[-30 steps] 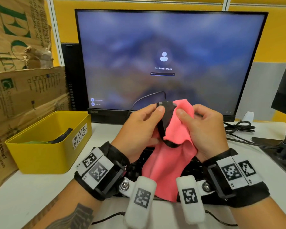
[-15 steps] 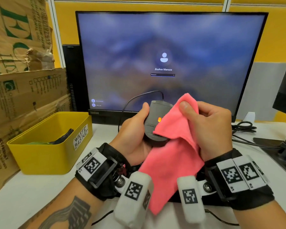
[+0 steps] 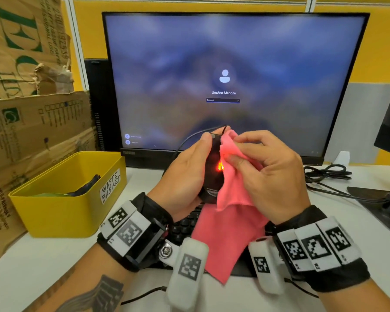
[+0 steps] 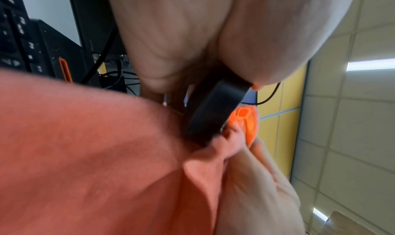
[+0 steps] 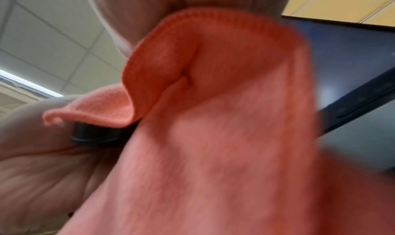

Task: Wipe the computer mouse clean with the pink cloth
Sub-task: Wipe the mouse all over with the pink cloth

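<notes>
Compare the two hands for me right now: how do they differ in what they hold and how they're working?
The left hand grips the black computer mouse and keeps it raised above the keyboard; the right hand pinches the pink cloth. The left hand only steadies the mouse, while the right hand's fingers press cloth against its underside, by the red sensor glow. Both wear black wrist rigs with tags.

An office cubicle: yellow partition panels point(image 3: 381, 39), a login-screen monitor point(image 3: 230, 82), keyboard point(image 3: 185, 224) and tiled ceiling point(image 4: 352, 137).
</notes>
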The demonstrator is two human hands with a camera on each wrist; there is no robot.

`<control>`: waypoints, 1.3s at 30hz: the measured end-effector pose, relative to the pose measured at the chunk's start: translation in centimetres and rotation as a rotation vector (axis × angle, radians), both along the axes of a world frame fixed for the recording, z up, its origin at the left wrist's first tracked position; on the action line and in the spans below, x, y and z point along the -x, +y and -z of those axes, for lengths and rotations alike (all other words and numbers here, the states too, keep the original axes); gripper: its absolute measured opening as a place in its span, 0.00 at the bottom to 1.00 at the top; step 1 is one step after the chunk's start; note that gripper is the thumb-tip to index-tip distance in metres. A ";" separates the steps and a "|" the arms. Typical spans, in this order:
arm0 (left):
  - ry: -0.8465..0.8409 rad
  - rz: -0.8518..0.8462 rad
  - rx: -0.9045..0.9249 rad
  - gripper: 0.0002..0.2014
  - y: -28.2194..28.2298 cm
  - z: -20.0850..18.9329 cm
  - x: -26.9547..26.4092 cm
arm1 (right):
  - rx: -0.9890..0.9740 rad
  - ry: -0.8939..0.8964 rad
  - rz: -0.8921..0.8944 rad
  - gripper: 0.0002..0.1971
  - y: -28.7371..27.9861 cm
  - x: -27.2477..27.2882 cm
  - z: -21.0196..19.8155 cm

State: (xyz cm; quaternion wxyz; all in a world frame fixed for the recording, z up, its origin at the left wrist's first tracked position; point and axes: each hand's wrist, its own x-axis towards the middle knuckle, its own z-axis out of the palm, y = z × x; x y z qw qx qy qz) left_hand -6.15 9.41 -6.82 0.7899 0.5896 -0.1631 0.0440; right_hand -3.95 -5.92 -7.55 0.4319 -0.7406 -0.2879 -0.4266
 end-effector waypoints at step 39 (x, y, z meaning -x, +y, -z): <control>-0.064 -0.064 -0.186 0.24 -0.6 1.3 -0.1 | 0.120 -0.117 -0.064 0.11 0.1 0.7 -0.3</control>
